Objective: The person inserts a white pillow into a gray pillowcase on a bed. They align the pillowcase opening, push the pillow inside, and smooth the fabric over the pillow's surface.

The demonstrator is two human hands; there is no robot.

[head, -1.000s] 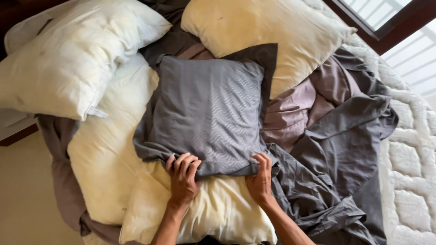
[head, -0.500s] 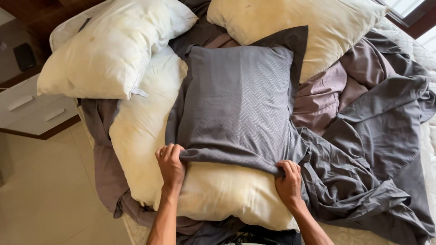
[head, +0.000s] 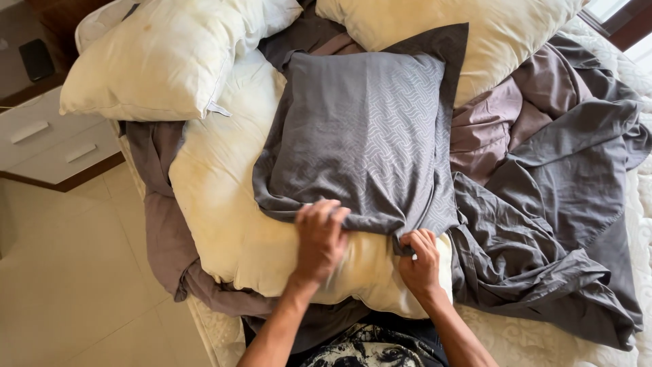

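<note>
A grey patterned pillowcase point(head: 367, 136) covers most of a cream pillow point(head: 353, 285) lying on the bed in front of me. My left hand point(head: 319, 238) grips the case's open lower edge near its middle, and the hand looks blurred. My right hand point(head: 420, 261) pinches the same edge further right, fingers closed on the fabric. The bare end of the pillow sticks out below the case, toward me.
A second bare cream pillow point(head: 217, 190) lies under the left side, and two more point(head: 163, 61) point(head: 468, 34) sit at the head of the bed. Crumpled grey sheets point(head: 557, 224) fill the right. A white drawer unit point(head: 47, 143) stands left, above a tiled floor point(head: 75, 285).
My left hand has shifted right along the case's edge, closer to my right hand. The open edge sits a little lower on the pillow and the view has moved closer.
</note>
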